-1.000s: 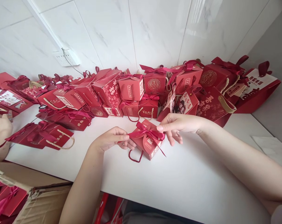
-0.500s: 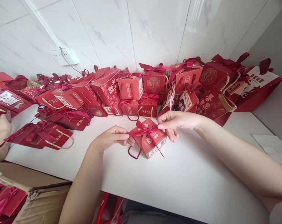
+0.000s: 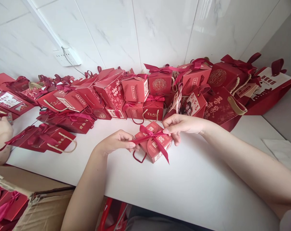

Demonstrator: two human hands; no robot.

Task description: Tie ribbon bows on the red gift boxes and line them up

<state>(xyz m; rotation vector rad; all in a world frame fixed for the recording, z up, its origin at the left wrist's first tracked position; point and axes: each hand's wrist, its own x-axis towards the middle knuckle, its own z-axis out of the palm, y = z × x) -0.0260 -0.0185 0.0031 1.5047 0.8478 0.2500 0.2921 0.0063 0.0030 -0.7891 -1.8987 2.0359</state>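
Note:
A small red gift box (image 3: 157, 152) with pale lettering lies on the white table (image 3: 184, 186). Across its top runs a dark red ribbon (image 3: 151, 134), knotted in the middle, with one tail hanging over the near side. My left hand (image 3: 121, 141) pinches a ribbon end at the box's left. At the upper right edge of the box, my right hand (image 3: 177, 126) has thumb and finger closed on another part of the ribbon by the knot. A dark red cord handle (image 3: 139, 157) sticks out from the box's left side.
Several red gift boxes (image 3: 135, 88) with bows stand stacked along the tiled wall. Two ribboned boxes (image 3: 39, 139) lie at left, near another person's hand (image 3: 1, 128). A cardboard carton (image 3: 49, 205) holding red boxes is at lower left. White paper (image 3: 282, 152) lies at right.
The hanging ribbon tail has turned and now shows its broad face. Both hands keep their pinch on the ribbon, having moved only slightly. The view has shifted a little.

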